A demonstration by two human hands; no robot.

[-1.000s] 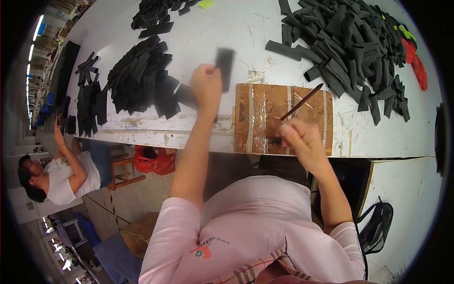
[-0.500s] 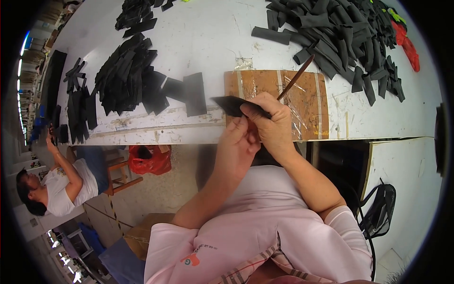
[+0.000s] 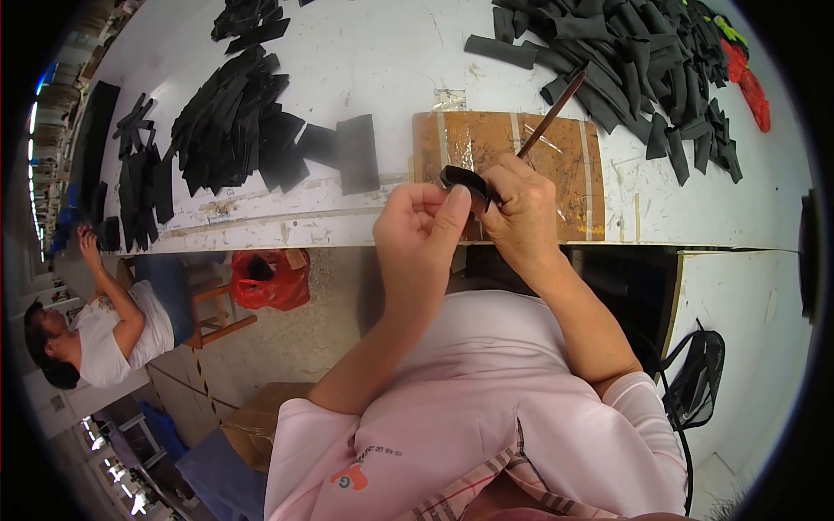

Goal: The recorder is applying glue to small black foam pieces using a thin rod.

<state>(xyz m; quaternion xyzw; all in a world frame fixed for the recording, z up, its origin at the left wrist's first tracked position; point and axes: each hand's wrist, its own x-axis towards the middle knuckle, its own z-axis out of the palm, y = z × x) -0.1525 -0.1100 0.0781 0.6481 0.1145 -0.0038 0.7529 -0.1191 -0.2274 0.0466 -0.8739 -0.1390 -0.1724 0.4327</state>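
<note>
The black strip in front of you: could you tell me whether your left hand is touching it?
Touching. The head view shows the left hand with its thumb tip pressed against the folded black strip, which the right hand also pinches.

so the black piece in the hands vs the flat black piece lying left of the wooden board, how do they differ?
The black piece in the hands is folded over and pinched between the left hand and right hand, above the table edge. The flat black piece lies spread out on the white table, untouched. The held one shows as a small curl; the flat one as a full rectangle. Both look like the same dark sheet material.
</note>
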